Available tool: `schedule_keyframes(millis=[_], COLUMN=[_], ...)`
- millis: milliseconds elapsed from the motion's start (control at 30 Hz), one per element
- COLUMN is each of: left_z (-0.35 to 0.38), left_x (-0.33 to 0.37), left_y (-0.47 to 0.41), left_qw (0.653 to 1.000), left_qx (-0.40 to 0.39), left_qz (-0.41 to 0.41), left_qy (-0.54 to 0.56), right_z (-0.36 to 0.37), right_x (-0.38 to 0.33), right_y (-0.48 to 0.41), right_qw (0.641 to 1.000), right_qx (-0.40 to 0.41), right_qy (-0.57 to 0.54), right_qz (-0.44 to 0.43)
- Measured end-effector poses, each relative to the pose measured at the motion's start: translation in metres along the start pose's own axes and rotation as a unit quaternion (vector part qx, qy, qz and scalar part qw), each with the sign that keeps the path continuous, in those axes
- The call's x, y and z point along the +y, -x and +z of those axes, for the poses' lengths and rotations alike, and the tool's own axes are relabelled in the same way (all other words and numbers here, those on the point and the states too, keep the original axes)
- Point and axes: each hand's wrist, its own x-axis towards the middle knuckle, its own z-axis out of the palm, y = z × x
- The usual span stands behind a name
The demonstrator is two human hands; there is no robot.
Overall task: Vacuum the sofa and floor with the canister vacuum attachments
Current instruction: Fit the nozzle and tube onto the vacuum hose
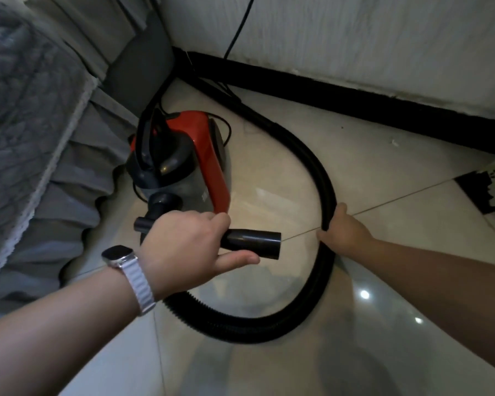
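Observation:
A red and grey canister vacuum (pixel 206 155) stands on the tiled floor beside the sofa (pixel 26 138), which wears a grey quilted cover. Its black ribbed hose (pixel 317 172) loops from the far side round to the right and back towards me. My left hand (pixel 183 247), with a watch on the wrist, grips the black hose handle (pixel 252 242), whose open tube end points right. My right hand (pixel 340 230) grips the hose at the right side of the loop, just above the floor.
A white wall with a black skirting board (pixel 355 101) runs along the back, with a black power cord (pixel 240 30) hanging down it. A dark patch (pixel 480 192) lies on the tiles at the right edge. Glossy floor tiles (pixel 412 324) spread in front.

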Motion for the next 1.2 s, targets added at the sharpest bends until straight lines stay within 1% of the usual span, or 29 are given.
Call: schedule_keyframes(millis=[67, 133, 233, 367, 467, 600, 800, 867, 1033, 1133, 1200], left_z=[-0.003, -0.005, -0.006, 0.000, 0.008, 0.008, 0.005, 0.007, 0.002, -0.001, -0.001], left_x=[0.001, 0.001, 0.001, 0.006, 0.012, 0.021, 0.026, 0.024, 0.022, 0.024, 0.023], left_y=[0.005, 0.006, 0.004, -0.002, -0.012, -0.031, -0.055, -0.060, -0.067, -0.068, -0.066], left_qw=[1.000, 0.999, 0.996, 0.995, 0.996, 0.997, 0.996, 0.997, 0.995, 0.993, 0.992], left_qx=[-0.020, -0.029, -0.035, -0.061, -0.049, -0.038, -0.010, 0.012, 0.064, 0.054, 0.040], left_qz=[-0.018, -0.042, -0.067, -0.072, -0.059, -0.067, -0.078, -0.050, 0.064, 0.091, 0.090], left_qy=[-0.007, -0.019, -0.039, -0.031, -0.040, -0.014, 0.043, 0.053, 0.047, 0.054, 0.074], right_z=[-0.003, -0.002, 0.003, 0.006, 0.008, -0.002, -0.023, -0.025, -0.025, -0.029, -0.034], right_x=[-0.006, -0.010, -0.014, -0.029, -0.038, -0.044, -0.044, -0.039, -0.014, 0.007, 0.017], right_y=[-0.005, -0.009, -0.005, 0.016, 0.042, 0.081, 0.137, 0.154, 0.188, 0.199, 0.200], right_qw=[0.995, 0.988, 0.977, 0.965, 0.973, 0.979, 0.982, 0.982, 0.976, 0.974, 0.974], right_qx=[-0.008, -0.028, -0.030, 0.011, 0.017, 0.023, 0.030, 0.020, 0.002, -0.005, -0.009], right_qy=[-0.089, -0.136, -0.198, -0.259, -0.230, -0.190, -0.142, -0.128, -0.098, -0.062, -0.030], right_qz=[0.041, 0.063, 0.071, 0.046, -0.006, -0.073, -0.120, -0.134, -0.197, -0.220, -0.223])
